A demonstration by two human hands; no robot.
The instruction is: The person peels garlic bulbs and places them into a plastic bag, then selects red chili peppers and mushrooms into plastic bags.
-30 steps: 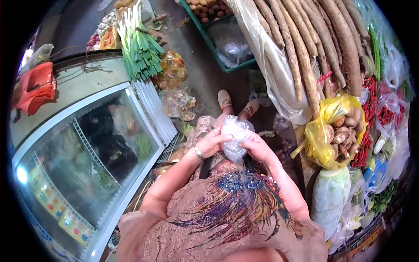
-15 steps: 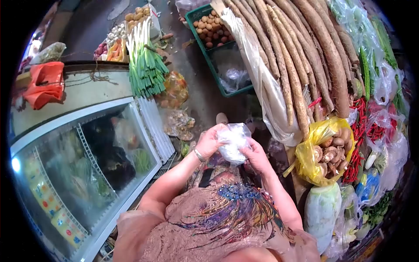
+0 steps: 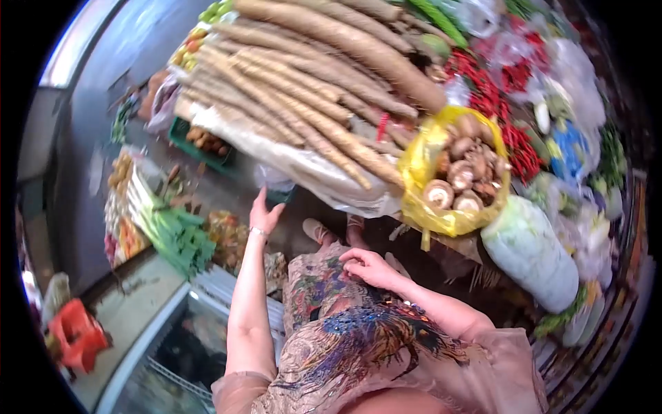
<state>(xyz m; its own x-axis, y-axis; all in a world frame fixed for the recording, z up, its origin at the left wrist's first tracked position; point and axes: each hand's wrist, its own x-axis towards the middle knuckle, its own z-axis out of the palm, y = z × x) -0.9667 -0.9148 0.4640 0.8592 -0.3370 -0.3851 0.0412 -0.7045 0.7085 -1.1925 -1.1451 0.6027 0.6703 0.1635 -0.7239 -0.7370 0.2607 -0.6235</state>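
Observation:
My left hand (image 3: 266, 215) reaches forward to the near end of the green crate (image 3: 224, 164), its thumb and fingers apart. A clear plastic bag (image 3: 274, 178) lies just past its fingertips; whether they touch it, I cannot tell. My right hand (image 3: 372, 268) hangs in front of the patterned dress (image 3: 310, 283), fingers loosely bent and nothing visible in them. To its right, a yellow plastic bag (image 3: 422, 207) full of brown mushrooms (image 3: 463, 172) rests on the stall edge.
Long brown roots (image 3: 310, 76) lie on the stall over white plastic sheeting (image 3: 289, 160). Red chillies (image 3: 483, 90) and a large pale winter melon (image 3: 531, 252) are at right. Leeks (image 3: 172, 234), an orange bag (image 3: 77, 334) and a glass-topped fridge (image 3: 172, 352) are at left.
The view has swung round to the right. My hands, which held a crumpled clear plastic bag together, are now apart: the left stretched toward the crate, the right drawn back near the dress.

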